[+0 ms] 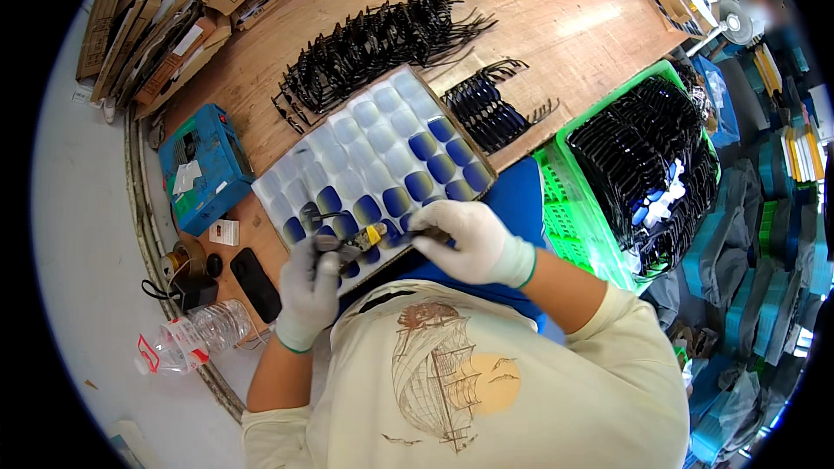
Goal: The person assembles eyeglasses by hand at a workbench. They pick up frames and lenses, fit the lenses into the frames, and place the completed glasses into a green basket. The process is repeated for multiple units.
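My left hand (311, 287), in a white glove, is closed on one side of a pair of dark glasses (337, 247). My gloved right hand (469, 241) pinches near the other end of the glasses, with its fingertips close together. A small yellow piece (375, 234) shows between the two hands; its kind is hard to make out. Under the hands lies a pale tray (343, 132) with rows of shallow pockets. Dark blue lenses (396, 201) sit in the pockets nearer me and to the right. Part of the glasses is hidden by my fingers.
Black glasses stand in a long heap (373, 48) and a smaller row (486, 108) beyond the tray. A green crate (565, 208) full of glasses is at right. At left are a blue box (204, 165), a phone (255, 284), a plastic bottle (195, 336) and stacked cardboard (161, 26).
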Tool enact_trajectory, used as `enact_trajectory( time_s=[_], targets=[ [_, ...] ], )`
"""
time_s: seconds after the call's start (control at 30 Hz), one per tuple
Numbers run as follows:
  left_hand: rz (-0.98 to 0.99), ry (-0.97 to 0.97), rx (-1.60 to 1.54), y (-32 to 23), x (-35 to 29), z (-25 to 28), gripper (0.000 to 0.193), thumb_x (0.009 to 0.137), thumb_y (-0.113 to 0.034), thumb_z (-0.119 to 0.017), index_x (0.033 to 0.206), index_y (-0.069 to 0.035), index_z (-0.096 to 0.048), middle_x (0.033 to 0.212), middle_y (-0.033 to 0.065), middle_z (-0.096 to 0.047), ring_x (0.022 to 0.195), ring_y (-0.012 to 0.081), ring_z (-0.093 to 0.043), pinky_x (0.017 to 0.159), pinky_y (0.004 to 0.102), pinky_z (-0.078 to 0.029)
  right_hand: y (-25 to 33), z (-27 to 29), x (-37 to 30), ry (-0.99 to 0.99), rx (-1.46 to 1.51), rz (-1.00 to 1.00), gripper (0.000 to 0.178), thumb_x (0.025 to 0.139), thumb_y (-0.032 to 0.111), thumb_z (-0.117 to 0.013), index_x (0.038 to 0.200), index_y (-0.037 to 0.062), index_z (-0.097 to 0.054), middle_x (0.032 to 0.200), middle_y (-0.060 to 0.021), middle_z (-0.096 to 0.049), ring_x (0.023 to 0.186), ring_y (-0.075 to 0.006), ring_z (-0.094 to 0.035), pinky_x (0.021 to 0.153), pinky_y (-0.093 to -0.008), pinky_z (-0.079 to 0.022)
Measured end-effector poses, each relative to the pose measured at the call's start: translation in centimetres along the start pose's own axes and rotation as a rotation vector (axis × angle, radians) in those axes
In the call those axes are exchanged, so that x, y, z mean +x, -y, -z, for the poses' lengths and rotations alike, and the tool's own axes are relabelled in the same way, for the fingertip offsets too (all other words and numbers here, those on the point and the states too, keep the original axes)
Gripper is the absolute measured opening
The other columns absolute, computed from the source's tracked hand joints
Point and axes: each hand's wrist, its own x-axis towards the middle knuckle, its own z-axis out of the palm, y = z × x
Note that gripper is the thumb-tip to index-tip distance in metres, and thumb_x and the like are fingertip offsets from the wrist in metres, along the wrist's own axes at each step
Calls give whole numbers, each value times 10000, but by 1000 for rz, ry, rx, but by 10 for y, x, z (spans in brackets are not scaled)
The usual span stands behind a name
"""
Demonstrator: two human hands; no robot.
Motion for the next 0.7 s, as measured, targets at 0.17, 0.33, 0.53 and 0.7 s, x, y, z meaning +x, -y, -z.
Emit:
enact_trajectory(
  time_s=[0.17,0.33,0.53,0.7],
  targets=[
    [-162,101,67,-19,4,-39,272,1024,-147,-527,1162,78,-595,856,156,-739,767,239,-727,727,349,-568,27,-37,-1,-376,42,119,218,900,32,-700,1117,27,-707,953,-134,-696,777,-262,-708,690,-328,-576],
    [-91,146,-19,-30,-2,-32,254,1020,-124,-520,1159,70,-605,839,127,-736,751,194,-708,708,325,-554,24,-34,-7,-251,307,-48,175,948,70,-641,1105,-6,-653,950,-106,-653,759,-210,-649,707,-326,-546],
    [-76,232,8,-40,-2,-19,247,1017,-130,-535,1127,68,-633,822,125,-736,751,175,-711,706,317,-554,27,-18,-4,22,480,-351,208,981,144,-642,976,-59,-688,779,-62,-680,679,-108,-599,650,-277,-503],
    [-283,103,128,-35,-6,-22,204,974,-63,-587,1124,62,-648,768,156,-722,661,270,-727,616,345,-560,38,-16,1,-21,232,-303,226,937,153,-686,929,-73,-695,780,-127,-695,685,-117,-617,615,-302,-500]
  ],
)
